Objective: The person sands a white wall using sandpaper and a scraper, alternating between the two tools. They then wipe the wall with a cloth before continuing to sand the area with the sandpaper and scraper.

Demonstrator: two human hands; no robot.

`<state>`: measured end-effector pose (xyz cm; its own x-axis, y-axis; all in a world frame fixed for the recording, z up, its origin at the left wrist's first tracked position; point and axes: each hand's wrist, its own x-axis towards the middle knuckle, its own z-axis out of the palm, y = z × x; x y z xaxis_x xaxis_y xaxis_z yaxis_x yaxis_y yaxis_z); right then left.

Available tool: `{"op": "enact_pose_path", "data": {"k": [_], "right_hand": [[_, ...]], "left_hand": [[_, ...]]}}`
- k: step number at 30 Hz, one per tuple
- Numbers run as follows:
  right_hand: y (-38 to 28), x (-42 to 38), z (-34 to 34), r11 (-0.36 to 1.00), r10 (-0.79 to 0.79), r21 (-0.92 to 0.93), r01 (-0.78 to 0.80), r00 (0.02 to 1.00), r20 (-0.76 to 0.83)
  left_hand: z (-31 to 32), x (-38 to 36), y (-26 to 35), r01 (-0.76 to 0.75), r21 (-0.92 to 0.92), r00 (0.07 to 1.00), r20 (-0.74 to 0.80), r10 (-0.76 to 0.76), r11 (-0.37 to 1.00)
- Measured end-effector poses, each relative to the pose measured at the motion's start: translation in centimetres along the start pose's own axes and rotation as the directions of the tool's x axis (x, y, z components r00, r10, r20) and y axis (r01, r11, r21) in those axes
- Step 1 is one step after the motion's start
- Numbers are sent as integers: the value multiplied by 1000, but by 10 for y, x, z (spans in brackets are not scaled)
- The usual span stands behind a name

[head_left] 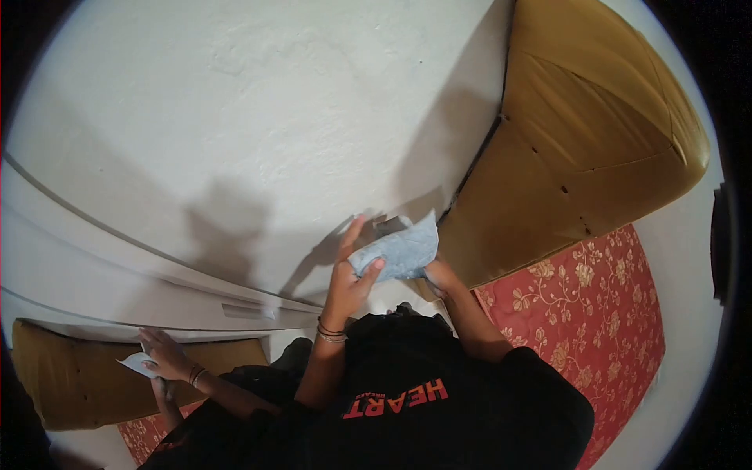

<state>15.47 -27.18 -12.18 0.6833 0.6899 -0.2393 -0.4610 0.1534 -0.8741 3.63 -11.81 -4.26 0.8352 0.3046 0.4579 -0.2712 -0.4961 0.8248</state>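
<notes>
A thin, pale grey-blue piece of cloth or paper (403, 252) is held up in front of my black shirt. My left hand (348, 283), with dark and light bands at the wrist, grips its left side, the thumb pressed on the near face and the index finger raised. At the lower right edge is my right hand (442, 276), gripping the same piece; most of its fingers are hidden behind it. A small darker flap (392, 225) shows behind the top edge.
A mustard-coloured upholstered piece (540, 157) stands at the right, beside a red surface with gold flowers (587, 313). A pale textured wall (313, 102) fills the top. At the lower left, a mirror-like panel shows what looks like my reflection (168, 360). Pale curved trim (157, 274) runs above it.
</notes>
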Motion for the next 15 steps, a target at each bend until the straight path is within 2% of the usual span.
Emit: {"op": "enact_pose_path", "data": {"k": [1,2,3,4,5,7,11,13,15], "right_hand": [[-1,-2,0,1000,1,3,-1,1000,-2],[-1,-2,0,994,19,109,-24,999,49],[-2,-3,1,976,33,211,-54,994,102],[-4,-4,3,976,36,211,-57,994,102],[-5,-5,5,961,44,263,-87,986,163],[-3,-6,8,943,51,311,-120,974,222],[-7,-10,10,964,-4,260,-55,975,224],[-22,-15,16,972,-22,233,-28,977,210],[-42,-15,25,893,20,444,-77,991,130]], "left_hand": [[-3,0,1,-6,36,1000,-25,7,999],[-7,1,4,-11,72,999,-51,14,997],[-10,-1,7,174,-187,984,11,-175,967],[-10,-2,6,267,-309,963,65,-260,913],[-10,-4,6,359,-418,932,117,-342,835],[-10,-7,0,442,-492,897,226,-381,750],[-8,-14,-1,486,-448,873,279,-399,750],[-6,-14,0,523,-390,851,192,-488,758],[-12,-16,-5,529,-361,846,153,-511,768]]}}
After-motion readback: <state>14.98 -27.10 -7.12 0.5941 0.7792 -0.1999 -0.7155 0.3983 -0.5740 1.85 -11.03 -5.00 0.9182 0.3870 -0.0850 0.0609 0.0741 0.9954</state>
